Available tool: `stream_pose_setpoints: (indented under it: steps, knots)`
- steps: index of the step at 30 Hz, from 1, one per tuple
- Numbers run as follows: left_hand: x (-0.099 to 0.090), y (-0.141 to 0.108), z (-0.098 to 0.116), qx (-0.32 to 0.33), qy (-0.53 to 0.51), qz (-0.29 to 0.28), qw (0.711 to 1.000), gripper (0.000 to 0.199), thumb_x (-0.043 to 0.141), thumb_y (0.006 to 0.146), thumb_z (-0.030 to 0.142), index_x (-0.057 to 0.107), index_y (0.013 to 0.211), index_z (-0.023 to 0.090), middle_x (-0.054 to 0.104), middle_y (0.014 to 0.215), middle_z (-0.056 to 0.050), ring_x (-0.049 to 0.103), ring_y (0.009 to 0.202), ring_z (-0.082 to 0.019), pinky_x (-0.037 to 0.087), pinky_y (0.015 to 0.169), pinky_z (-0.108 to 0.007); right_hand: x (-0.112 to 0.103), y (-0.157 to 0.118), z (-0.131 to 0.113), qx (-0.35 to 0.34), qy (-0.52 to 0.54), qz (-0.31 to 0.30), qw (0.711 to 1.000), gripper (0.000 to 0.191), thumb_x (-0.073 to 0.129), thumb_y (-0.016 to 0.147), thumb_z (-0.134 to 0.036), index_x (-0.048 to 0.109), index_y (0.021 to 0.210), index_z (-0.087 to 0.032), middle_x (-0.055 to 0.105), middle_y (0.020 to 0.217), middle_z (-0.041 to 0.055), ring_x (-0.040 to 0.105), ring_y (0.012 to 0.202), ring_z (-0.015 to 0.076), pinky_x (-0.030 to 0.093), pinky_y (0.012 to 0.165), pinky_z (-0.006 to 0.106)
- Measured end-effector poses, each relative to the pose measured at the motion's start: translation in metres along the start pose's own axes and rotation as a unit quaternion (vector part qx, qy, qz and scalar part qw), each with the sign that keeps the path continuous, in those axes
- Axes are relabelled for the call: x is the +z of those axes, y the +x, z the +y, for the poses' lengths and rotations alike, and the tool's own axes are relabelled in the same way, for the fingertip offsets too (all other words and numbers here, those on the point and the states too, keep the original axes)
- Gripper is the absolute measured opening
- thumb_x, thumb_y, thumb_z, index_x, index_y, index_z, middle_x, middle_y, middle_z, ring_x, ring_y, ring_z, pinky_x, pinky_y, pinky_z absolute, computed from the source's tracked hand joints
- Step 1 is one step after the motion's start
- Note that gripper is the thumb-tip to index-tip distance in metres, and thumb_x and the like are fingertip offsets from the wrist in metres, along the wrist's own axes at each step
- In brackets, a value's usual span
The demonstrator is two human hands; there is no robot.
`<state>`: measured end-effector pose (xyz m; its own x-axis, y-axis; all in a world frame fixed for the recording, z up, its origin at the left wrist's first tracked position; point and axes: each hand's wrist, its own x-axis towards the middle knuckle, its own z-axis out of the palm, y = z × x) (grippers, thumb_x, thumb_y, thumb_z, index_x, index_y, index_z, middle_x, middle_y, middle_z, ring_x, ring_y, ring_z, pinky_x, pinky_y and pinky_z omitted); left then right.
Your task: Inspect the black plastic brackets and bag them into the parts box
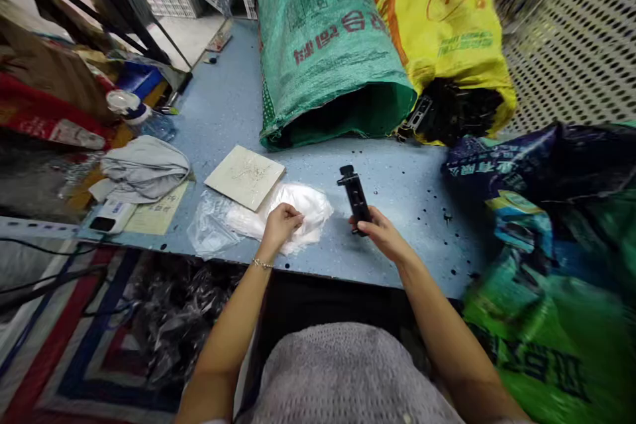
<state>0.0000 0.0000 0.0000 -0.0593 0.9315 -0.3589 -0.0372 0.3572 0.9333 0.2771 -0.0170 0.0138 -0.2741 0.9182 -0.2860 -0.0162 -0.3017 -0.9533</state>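
My right hand (380, 230) grips the lower end of a long black plastic part (355, 193), which looks like a phone clamp and stands tilted above the table. My left hand (283, 222) is closed in a pinch just over a stack of thin clear plastic bags (311, 212). Whether a bag's edge is between those fingertips is too small to make out. Partly on the bags lies a square cream-coloured board (245, 177) with dark specks on it.
A green woven sack (328, 46) lies with its mouth facing me. Beside it, a yellow sack (447, 20) spills black parts (452, 112). Green plastic bags (551, 324) crowd the right side. A grey cloth (146, 169) rests at the left on the blue tabletop (218, 93).
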Motion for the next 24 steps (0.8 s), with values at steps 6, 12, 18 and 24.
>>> stream_pose_setpoints:
  steps: [6, 12, 18, 24]
  knots:
    - [0.004, -0.004, -0.008, 0.091, 0.016, -0.009, 0.996, 0.03, 0.066, 0.068, 0.017, 0.036, 0.068, 0.021, 0.058, 0.07, 0.003, 0.056, 0.067, -0.012, 0.046, 0.065, -0.026, 0.073, 0.025, -0.005, 0.007, 0.153, -0.152, 0.977, 0.044, 0.072, 0.079, -0.04, 0.052, 0.114, -0.024, 0.065, 0.124, 0.0099, 0.065, 0.102, 0.024, 0.05, 0.09, 0.041]
    - [-0.019, -0.019, 0.0, 0.249, 0.451, 0.032, 0.857, 0.034, 0.04, 0.08, -0.001, 0.069, 0.088, 0.016, 0.069, 0.096, -0.012, 0.062, 0.095, -0.026, 0.049, 0.091, -0.044, 0.08, 0.048, 0.01, 0.03, -0.024, -0.052, 0.998, 0.046, 0.073, 0.075, -0.041, 0.047, 0.108, -0.022, 0.067, 0.106, 0.0063, 0.064, 0.096, 0.0232, 0.049, 0.086, 0.039]
    - [-0.038, -0.012, 0.002, 0.307, 0.435, 0.037, 0.846, 0.054, 0.042, 0.082, 0.0, 0.061, 0.131, 0.014, 0.061, 0.133, -0.012, 0.058, 0.123, -0.024, 0.048, 0.108, -0.042, 0.055, 0.004, -0.001, -0.057, -0.296, -0.073, 0.951, 0.053, 0.073, 0.075, -0.035, 0.051, 0.122, -0.023, 0.064, 0.112, 0.0082, 0.061, 0.101, 0.0273, 0.046, 0.084, 0.038]
    - [-0.02, -0.049, -0.012, 0.457, 0.409, -0.034, 0.789, 0.066, 0.036, 0.092, 0.002, 0.03, 0.155, 0.022, 0.045, 0.152, -0.014, 0.045, 0.138, -0.024, 0.045, 0.111, -0.043, 0.068, 0.012, 0.009, 0.057, -0.046, -0.093, 0.993, 0.064, 0.073, 0.076, -0.045, 0.046, 0.131, -0.025, 0.067, 0.094, 0.0045, 0.061, 0.07, 0.018, 0.045, 0.055, 0.027]
